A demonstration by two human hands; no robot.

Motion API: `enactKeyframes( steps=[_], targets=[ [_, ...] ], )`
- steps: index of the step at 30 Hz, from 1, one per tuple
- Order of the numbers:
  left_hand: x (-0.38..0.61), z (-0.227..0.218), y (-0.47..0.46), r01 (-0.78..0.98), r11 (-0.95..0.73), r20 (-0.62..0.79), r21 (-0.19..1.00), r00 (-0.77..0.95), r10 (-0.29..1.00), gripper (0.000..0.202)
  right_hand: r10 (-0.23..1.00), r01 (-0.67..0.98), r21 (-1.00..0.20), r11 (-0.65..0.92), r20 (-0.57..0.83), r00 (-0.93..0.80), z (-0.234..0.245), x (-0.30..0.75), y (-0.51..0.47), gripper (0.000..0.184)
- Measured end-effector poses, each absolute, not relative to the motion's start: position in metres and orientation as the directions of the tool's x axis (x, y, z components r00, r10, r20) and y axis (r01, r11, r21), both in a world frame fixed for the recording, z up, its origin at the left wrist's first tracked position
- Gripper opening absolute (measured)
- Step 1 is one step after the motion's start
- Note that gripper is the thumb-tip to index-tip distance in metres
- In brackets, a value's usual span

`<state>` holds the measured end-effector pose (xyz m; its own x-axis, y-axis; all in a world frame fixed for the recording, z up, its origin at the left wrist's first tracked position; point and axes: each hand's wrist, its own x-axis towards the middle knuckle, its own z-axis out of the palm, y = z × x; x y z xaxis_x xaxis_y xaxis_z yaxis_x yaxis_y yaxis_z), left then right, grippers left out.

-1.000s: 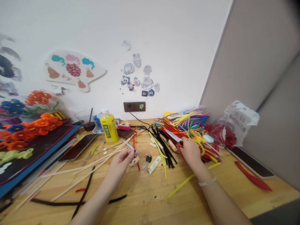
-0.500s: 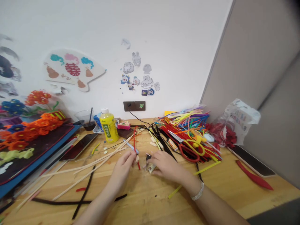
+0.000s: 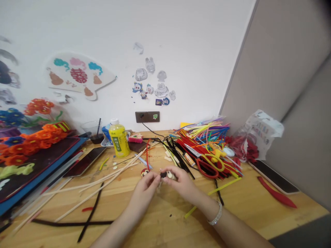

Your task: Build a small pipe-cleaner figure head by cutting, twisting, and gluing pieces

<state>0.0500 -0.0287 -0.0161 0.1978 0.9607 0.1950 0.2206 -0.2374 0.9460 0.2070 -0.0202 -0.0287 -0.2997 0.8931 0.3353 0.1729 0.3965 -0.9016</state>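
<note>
Left hand (image 3: 146, 187): thumb and fingertips together at edge of black key (image 3: 163, 175); whether clamped on it, cannot tell. Right hand (image 3: 182, 182): fingers and thumb closed on pale piece (image 3: 171, 176). Key between hands, over table (image 3: 160, 224); small, dark, blocky, partly covered by fingers. Pale piece cream, stubby, half hidden. Small figure (image 3: 144, 172) just past left fingers. Beyond right hand, scissors (image 3: 208, 165) lie on heaped fuzzy strips (image 3: 204, 132). Yellow strip (image 3: 224, 186) runs beneath right forearm.

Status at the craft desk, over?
Left hand at small black item, grip unclear. Right hand on pale item. Scissors to right, apart from hands.
</note>
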Motion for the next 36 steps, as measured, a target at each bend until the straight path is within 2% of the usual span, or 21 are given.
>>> enactKeyframes(
  steps=[2,13,17,21,23,31,36],
  targets=[
    [0.052,-0.020,-0.030,0.242,-0.247,0.197,0.938,0.214,0.957,0.028,0.901,0.171,-0.907,0.385,0.329,-0.283,-0.030,0.203,-0.021,0.011],
    [0.052,-0.026,-0.030,0.305,-0.281,0.236,0.910,0.175,0.956,0.021,0.911,0.170,-0.911,0.376,0.329,-0.250,-0.029,0.205,-0.019,0.010],
    [0.050,-0.023,-0.031,0.309,-0.300,0.266,0.902,0.147,0.953,0.021,0.906,0.084,-0.933,0.350,0.314,-0.285,-0.033,0.206,-0.019,0.023],
    [0.049,-0.018,-0.031,0.278,-0.309,0.298,0.909,0.084,0.951,0.020,0.895,0.131,-0.910,0.393,0.345,-0.284,-0.037,0.207,-0.019,0.035],
    [0.048,-0.017,-0.031,0.274,-0.315,0.313,0.909,0.052,0.948,0.019,0.901,0.146,-0.912,0.384,0.335,-0.276,-0.039,0.206,-0.020,0.035],
    [0.048,-0.021,-0.032,0.285,-0.325,0.332,0.902,0.023,0.943,0.019,0.909,-0.010,-0.960,0.280,0.268,-0.317,-0.043,0.196,-0.020,0.040],
    [0.050,-0.023,-0.032,0.295,-0.337,0.340,0.894,0.043,0.939,0.019,0.889,-0.031,-0.964,0.264,0.256,-0.379,-0.036,0.197,-0.022,0.037]
  ],
)
